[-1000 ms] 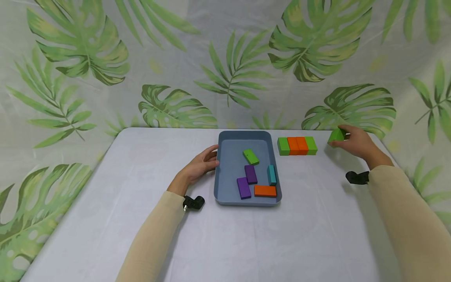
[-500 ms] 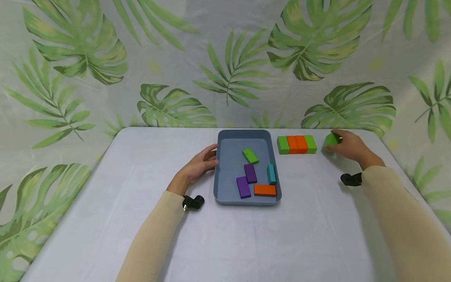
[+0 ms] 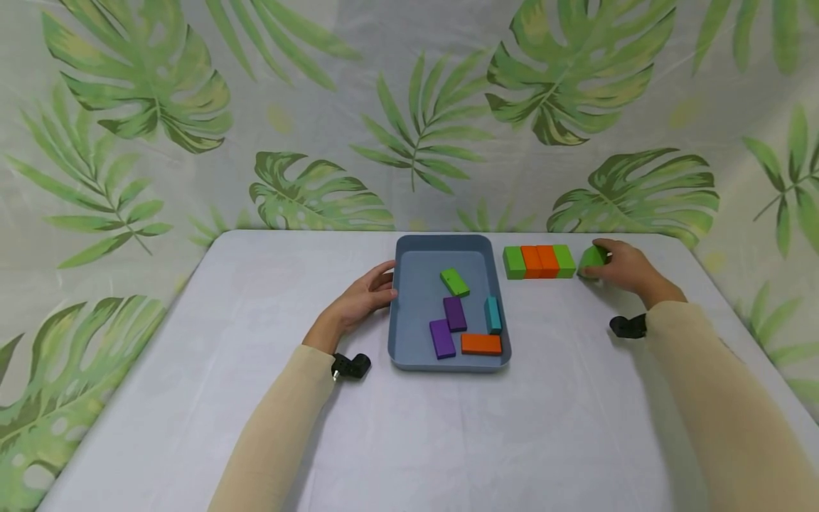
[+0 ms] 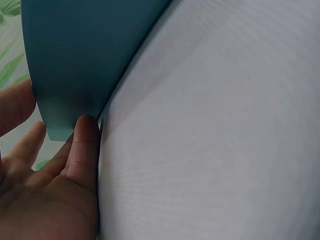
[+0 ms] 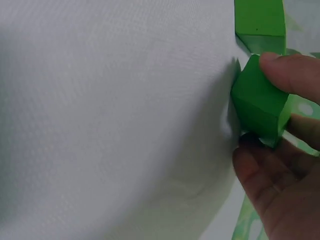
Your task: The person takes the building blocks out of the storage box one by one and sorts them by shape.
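In the head view my right hand [image 3: 627,269] pinches a green block [image 3: 591,262] low over the far right of the table, just right of a row of blocks. That row has a green block [image 3: 515,262] at each end and orange blocks [image 3: 539,262] between. The right wrist view shows the held green block [image 5: 261,100] tilted, its edge close to the end block [image 5: 260,20]. At the left side of a blue-grey tray [image 3: 409,359], my left hand [image 3: 358,302] touches the wall with fairly straight fingers, also visible against the tray [image 4: 75,75] in the left wrist view.
Inside the tray lie a green block [image 3: 455,282], two purple blocks [image 3: 455,314], a teal block [image 3: 493,316] and an orange block [image 3: 481,345]. A leaf-patterned cloth [image 3: 320,92] hangs behind the white table [image 3: 448,441].
My right hand has moved left and slightly down with the green block, closer to the row's right end. The left hand stays at the tray, and the tray's blocks have not moved.
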### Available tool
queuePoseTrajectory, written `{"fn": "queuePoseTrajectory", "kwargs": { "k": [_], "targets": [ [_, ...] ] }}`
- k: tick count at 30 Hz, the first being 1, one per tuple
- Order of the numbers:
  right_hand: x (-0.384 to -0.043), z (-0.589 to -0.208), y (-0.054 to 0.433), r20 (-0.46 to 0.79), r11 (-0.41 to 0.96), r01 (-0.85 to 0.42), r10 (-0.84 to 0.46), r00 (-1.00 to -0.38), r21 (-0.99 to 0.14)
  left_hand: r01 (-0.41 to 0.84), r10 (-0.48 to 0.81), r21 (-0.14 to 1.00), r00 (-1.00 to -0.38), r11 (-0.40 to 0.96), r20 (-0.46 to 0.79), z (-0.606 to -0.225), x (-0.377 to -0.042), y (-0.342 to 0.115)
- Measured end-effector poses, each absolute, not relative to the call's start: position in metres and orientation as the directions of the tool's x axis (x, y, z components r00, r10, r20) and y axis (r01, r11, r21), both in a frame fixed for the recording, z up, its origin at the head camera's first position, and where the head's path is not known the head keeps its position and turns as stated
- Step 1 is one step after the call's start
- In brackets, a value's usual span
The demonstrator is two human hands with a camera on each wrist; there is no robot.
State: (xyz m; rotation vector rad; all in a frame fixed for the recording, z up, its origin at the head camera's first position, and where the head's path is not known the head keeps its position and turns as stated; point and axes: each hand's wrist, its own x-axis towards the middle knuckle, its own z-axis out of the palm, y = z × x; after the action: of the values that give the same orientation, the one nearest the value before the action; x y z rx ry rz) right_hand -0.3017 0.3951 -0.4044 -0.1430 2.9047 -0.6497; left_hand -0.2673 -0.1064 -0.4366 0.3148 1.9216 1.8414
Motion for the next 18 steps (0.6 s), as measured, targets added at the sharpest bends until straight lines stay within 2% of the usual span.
{"fn": "queuePoseTrajectory", "kwargs": {
  "k": [8,18],
  "targets": [
    [-0.3010,-0.4034,0.3939,-0.181,0.909,-0.029,-0.113,-0.977,-0.416,-0.147,0.467,0.986,-0.869,0.075,-0.165,-0.4354,-0.2667,-0.1061],
    [-0.2994,-0.4025,0.3887,-0.194,0.876,-0.009,-0.117,-0.974,-0.483,-0.148,0.473,0.986,-0.865,0.074,-0.165,-0.4350,-0.2661,-0.1067]
  ]
}}
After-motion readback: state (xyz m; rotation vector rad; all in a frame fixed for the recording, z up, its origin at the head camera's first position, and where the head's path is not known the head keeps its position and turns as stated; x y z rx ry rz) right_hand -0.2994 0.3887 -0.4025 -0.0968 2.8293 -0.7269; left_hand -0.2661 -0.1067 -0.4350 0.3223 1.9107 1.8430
